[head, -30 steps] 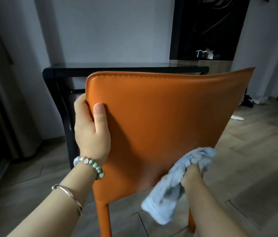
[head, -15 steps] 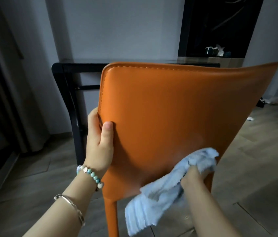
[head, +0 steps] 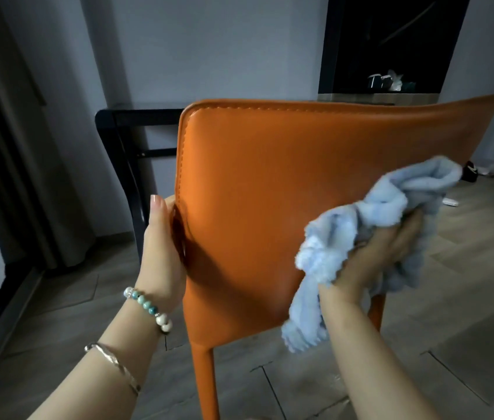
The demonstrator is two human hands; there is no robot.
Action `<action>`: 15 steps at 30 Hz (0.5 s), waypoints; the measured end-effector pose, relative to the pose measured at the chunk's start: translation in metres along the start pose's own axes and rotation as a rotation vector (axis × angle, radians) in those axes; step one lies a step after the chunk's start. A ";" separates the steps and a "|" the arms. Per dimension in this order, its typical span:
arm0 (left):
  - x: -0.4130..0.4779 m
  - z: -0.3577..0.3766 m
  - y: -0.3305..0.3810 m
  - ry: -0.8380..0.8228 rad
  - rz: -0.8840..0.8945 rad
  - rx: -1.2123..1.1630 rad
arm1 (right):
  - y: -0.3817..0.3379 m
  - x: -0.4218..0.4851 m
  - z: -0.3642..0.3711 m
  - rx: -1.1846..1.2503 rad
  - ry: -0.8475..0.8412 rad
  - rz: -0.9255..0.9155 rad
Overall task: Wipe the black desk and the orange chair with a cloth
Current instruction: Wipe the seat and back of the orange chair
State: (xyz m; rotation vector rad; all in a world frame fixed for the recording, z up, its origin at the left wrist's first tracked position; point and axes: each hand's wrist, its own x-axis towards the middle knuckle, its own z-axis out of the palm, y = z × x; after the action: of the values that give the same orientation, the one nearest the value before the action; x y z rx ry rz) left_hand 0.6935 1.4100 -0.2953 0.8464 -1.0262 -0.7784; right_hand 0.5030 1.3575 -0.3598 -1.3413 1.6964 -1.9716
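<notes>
Two hands on chair (head: 270, 177): left hand (head: 161, 253) gripping left edge of its smooth, stitched orange back, thumb up along seam, fingers hidden behind; right hand (head: 382, 247) bunched round fluffy pale-blue cloth (head: 330, 234), held at right side of same back. Chair upright on grey plank floor (head: 57, 313), just before glossy black desk (head: 136, 112). Beaded bracelet (head: 148, 307), thin metal bangle (head: 112, 362) on left wrist.

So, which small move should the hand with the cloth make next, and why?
Probably sweep the cloth leftward across the back of the orange chair. The right hand grips the bunched cloth at the back's right side, so most of the surface lies to its left, and the left hand holds the left edge steady.
</notes>
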 end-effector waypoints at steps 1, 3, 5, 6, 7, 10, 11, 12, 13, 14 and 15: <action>0.000 0.000 0.001 -0.013 -0.011 -0.017 | -0.010 0.001 0.004 -0.067 0.101 -0.191; -0.003 -0.001 0.001 -0.007 -0.035 -0.038 | -0.027 -0.027 0.013 -0.219 0.153 -0.620; -0.002 -0.004 -0.001 0.000 -0.084 -0.083 | -0.015 -0.065 0.022 -0.402 0.065 -0.999; -0.001 -0.009 -0.003 -0.018 -0.096 -0.068 | 0.000 -0.078 0.026 -0.520 0.008 -1.089; 0.001 -0.013 -0.004 -0.034 -0.107 -0.051 | 0.014 -0.081 0.029 -0.603 -0.020 -1.137; 0.004 -0.024 0.000 -0.092 -0.133 -0.014 | -0.002 -0.069 0.026 -0.475 0.005 -1.177; 0.003 -0.026 0.005 -0.110 -0.159 -0.028 | -0.026 -0.064 0.023 -0.380 0.038 -1.196; 0.003 -0.028 0.010 -0.123 -0.176 -0.046 | -0.054 -0.057 0.020 -0.285 0.068 -1.187; 0.003 -0.031 0.014 -0.134 -0.190 -0.070 | -0.078 -0.049 0.018 -0.201 0.119 -1.151; 0.005 -0.036 0.015 -0.119 -0.211 -0.084 | -0.099 -0.042 0.017 -0.139 0.174 -1.093; 0.005 -0.040 0.016 -0.100 -0.237 -0.101 | -0.115 -0.038 0.016 -0.102 0.212 -1.042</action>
State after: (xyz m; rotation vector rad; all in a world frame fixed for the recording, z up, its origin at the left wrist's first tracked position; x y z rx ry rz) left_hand 0.7346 1.4215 -0.2902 0.8583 -0.9764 -1.0734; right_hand 0.5805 1.4081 -0.2799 -2.4665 1.2545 -2.5958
